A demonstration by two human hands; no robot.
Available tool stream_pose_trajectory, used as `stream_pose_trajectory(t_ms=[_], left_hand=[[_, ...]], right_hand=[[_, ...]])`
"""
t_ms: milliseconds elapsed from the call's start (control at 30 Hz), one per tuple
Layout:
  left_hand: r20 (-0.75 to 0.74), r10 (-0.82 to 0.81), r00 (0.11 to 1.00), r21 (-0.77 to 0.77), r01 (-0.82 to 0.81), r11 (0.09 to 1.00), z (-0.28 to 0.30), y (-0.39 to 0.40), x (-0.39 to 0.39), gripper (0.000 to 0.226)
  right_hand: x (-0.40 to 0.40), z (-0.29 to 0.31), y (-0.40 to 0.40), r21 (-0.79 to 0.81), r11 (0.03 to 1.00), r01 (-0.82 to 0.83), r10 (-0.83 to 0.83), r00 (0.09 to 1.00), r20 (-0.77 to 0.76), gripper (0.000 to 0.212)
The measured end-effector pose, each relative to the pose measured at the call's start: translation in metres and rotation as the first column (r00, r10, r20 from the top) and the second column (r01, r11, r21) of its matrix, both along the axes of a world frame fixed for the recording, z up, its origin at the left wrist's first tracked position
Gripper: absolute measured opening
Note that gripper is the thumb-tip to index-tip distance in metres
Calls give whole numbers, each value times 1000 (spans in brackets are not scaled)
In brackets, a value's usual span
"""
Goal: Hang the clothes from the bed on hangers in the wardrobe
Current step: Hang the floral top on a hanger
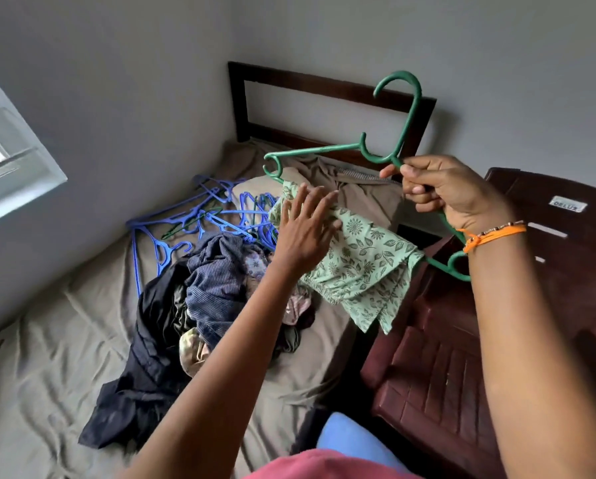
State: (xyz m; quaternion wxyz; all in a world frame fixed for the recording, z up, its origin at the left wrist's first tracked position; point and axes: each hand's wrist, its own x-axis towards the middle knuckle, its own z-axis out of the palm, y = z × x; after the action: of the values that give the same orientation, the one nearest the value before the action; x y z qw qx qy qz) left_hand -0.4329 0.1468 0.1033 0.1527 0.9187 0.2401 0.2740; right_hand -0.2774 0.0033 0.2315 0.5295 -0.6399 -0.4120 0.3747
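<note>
Bed (pixel 47 357): near-left sheet bare, open to reach. Clothes pile (pixel 186 305) takes the middle; blue hangers (pixel 193 219) tangled beyond it against the wall (pixel 117 98). Chair (pixel 462 375) stands just beside the bed's right edge. Headboard (pixel 324 88) closes the far end.

This is a bedroom in a home: under the hands lies a bed (pixel 47 357) with a wrinkled sheet, beyond them its dark wooden headboard (pixel 241 98), left a window (pixel 9 157).

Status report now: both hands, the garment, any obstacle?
Right hand grips green hanger. Left hand flat on green garment draped on it. Clothes pile waits on bed.
</note>
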Motion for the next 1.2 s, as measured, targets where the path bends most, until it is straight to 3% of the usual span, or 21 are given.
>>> stream_pose_trajectory(t_ms=[67,133,200,267,333,433,600,700,867,967,1067,1133,1200], left_hand=[[41,15,999,-97,-11,995,-8,-13,5,57],[147,58,988,-300,-11,954,-16,-29,10,66],[216,197,956,-631,-17,775,-13,-48,10,69],[144,286,947,-848,-30,529,-17,-58,12,57],[70,292,954,-908,-60,414,-22,-63,16,55],[80,255,964,-947,-6,320,-28,-73,30,63],[86,153,984,-955,37,293,-40,-136,48,25],[16,36,999,-980,8,199,-60,-192,62,20],[-72,-193,979,-970,-24,243,-80,-309,65,28],[-133,-260,956,-895,-4,446,-69,-392,56,17],[6,-364,931,-799,223,559,-45,-483,46,30],[162,-479,863,-719,436,541,-28,-547,32,29],[346,-616,708,-571,679,460,-9,-607,11,30]], right_hand=[[-6,-7,-7,26,998,61,-61,998,-1,24],[-9,-12,-18,61,991,122,-120,992,-34,24],[-8,-12,-35,107,978,176,-166,981,-103,24],[-5,-7,-58,151,965,215,-188,966,-175,24],[-2,2,-84,185,952,246,-205,955,-214,25],[-4,12,-127,202,933,296,-256,945,-202,24],[-20,23,-220,193,868,457,-435,888,-146,20],[-39,24,-290,179,792,583,-569,812,-127,24],[-93,18,-414,155,627,764,-741,645,-184,23],[-133,8,-484,132,516,846,-821,533,-206,23],[-171,0,-548,123,386,914,-888,405,-217,23],[-197,-6,-587,105,301,948,-924,317,-215,22],[-221,-12,-624,88,221,971,-948,235,-212,22]])
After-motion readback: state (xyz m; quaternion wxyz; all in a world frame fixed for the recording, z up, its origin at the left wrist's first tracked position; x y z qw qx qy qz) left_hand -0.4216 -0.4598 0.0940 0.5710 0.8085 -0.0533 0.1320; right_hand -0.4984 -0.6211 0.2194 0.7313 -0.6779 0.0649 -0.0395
